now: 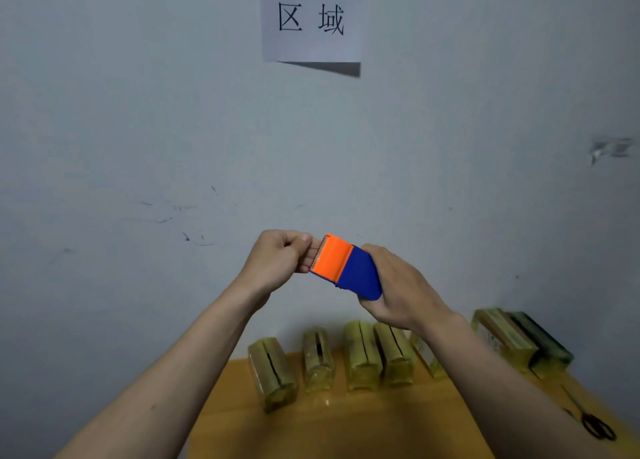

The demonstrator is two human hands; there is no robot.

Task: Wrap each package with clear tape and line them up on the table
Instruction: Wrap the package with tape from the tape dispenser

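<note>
I hold an orange and blue tape dispenser up in front of the wall. My right hand grips its blue end. At the serrated orange edge, the curled fingers of my left hand pinch what seems to be the tape end; the clear tape itself is hard to make out. Below, several tape-wrapped packages stand in a row along the back of the wooden table, against the wall. My right forearm hides part of one package.
Black scissors lie on the table at the right. Two larger wrapped packages sit at the right end of the row. A paper sign with printed characters hangs on the wall above.
</note>
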